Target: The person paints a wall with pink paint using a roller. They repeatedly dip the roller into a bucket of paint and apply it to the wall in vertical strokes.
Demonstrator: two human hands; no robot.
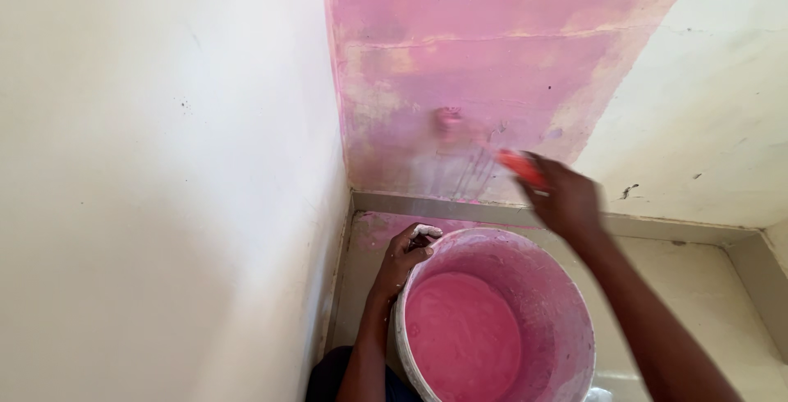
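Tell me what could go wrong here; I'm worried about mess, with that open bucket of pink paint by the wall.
The bucket is open and well filled, steadied only by the left hand at its rim; a knock could slop paint onto the floor. The right hand moves a blurred orange-handled tool near the cream wall, so pink may stray onto it.

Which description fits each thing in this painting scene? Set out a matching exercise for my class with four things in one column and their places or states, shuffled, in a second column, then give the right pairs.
Column one:
1. bucket
2. left hand
3. right hand
4. wall patch

Column two:
A. holds a red-orange handle near the wall
B. coated pink, with cream wall on both sides
C. grips the rim of the pail
D. stands on the floor, holding pink paint

Pairs: 1-D, 2-C, 3-A, 4-B
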